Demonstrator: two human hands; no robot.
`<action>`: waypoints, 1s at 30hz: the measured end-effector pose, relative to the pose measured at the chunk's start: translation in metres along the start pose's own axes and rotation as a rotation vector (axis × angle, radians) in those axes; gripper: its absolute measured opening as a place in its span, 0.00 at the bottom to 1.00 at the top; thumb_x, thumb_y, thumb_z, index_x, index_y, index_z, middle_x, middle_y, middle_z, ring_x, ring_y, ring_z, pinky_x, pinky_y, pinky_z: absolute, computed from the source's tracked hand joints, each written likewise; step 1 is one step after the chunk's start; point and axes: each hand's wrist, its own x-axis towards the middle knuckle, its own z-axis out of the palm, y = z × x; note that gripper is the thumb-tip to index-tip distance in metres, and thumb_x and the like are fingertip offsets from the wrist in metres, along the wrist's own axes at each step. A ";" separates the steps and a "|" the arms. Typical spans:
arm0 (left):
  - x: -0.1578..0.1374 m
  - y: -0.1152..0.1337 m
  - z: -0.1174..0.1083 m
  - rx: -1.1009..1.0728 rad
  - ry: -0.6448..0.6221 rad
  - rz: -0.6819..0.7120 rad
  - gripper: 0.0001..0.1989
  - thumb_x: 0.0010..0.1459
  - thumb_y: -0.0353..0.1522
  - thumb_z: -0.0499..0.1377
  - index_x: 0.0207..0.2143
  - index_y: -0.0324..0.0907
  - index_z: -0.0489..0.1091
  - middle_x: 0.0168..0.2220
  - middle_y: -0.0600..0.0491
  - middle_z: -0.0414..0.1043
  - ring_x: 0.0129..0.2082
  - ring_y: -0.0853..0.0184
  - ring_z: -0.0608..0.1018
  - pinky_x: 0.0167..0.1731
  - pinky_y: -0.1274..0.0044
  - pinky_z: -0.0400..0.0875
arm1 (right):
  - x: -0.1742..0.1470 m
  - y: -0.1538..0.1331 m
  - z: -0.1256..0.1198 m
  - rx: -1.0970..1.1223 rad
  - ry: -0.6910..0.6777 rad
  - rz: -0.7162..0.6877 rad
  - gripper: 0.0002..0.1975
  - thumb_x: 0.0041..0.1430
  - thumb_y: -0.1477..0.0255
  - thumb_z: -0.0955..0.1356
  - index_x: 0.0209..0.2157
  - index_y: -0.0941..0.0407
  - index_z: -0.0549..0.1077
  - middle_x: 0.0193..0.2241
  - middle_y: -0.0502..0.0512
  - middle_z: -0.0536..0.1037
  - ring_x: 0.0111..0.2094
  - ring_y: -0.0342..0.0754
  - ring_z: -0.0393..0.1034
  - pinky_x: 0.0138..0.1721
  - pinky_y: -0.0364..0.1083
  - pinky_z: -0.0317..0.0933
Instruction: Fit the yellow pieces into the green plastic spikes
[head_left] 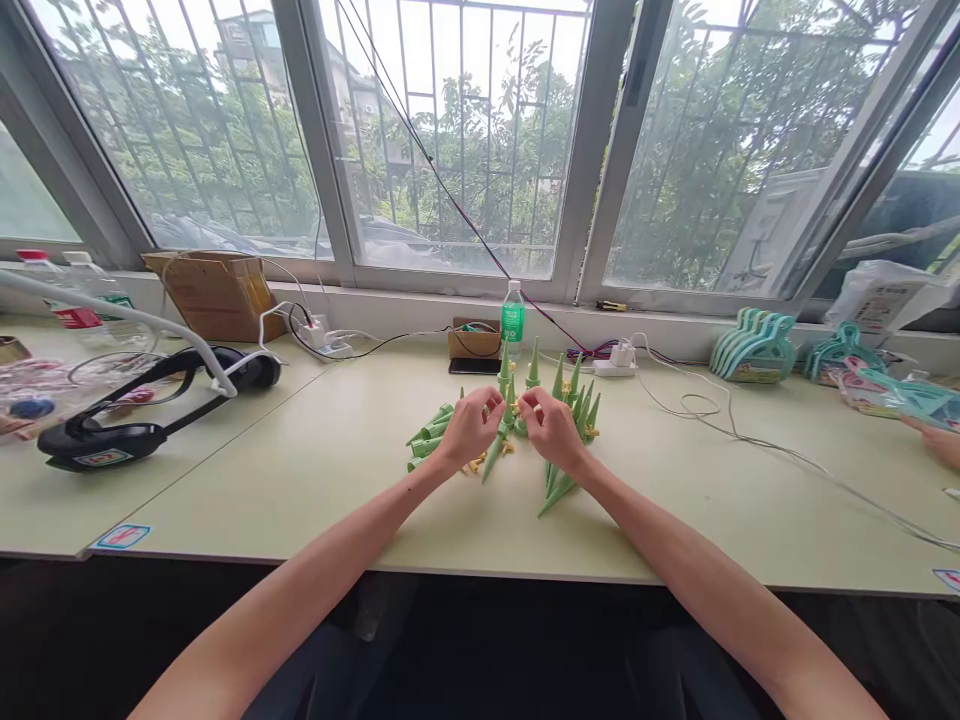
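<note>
Over the middle of the table, my left hand point(474, 425) and my right hand point(553, 428) face each other a short way apart. Both are closed in a pinch at the fingertips. A small yellow piece shows between them, but I cannot tell which fingers hold it. Pointed green cones point(594, 412) stand and lean behind and beside my right hand, while another green cone point(556, 495) lies below it. Several green tubes point(427, 440) lie left of my left hand. Small yellow pieces point(474, 465) are scattered beneath it, next to a lying green cone point(492, 460).
Behind the cones are a green-labelled bottle point(513, 318), a dark phone point(474, 367) and a small cardboard box point(469, 343). A black headset point(105, 440) lies left. White cables point(780, 440) cross the right side, near teal hangers point(752, 347). Another person's hand point(934, 440) appears far right.
</note>
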 end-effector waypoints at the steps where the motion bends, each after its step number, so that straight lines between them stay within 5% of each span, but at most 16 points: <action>1: 0.000 -0.002 0.000 0.044 -0.017 0.004 0.09 0.61 0.36 0.52 0.33 0.41 0.68 0.32 0.53 0.70 0.26 0.69 0.70 0.29 0.77 0.63 | 0.000 0.000 0.000 -0.003 0.005 0.003 0.09 0.65 0.66 0.60 0.33 0.55 0.65 0.28 0.50 0.72 0.20 0.41 0.60 0.26 0.42 0.54; 9: -0.004 -0.010 0.002 0.253 -0.239 -0.053 0.08 0.58 0.35 0.55 0.35 0.41 0.71 0.36 0.48 0.71 0.37 0.59 0.75 0.37 0.72 0.66 | 0.000 -0.001 0.000 -0.001 0.002 0.015 0.09 0.65 0.66 0.60 0.33 0.55 0.65 0.29 0.51 0.73 0.20 0.41 0.61 0.25 0.42 0.55; 30: -0.003 -0.021 0.008 0.159 -0.239 0.027 0.06 0.56 0.34 0.56 0.34 0.42 0.71 0.33 0.50 0.69 0.35 0.60 0.73 0.37 0.71 0.67 | -0.001 -0.002 0.001 -0.032 -0.012 0.003 0.10 0.65 0.66 0.60 0.31 0.55 0.65 0.27 0.50 0.72 0.19 0.41 0.58 0.24 0.42 0.53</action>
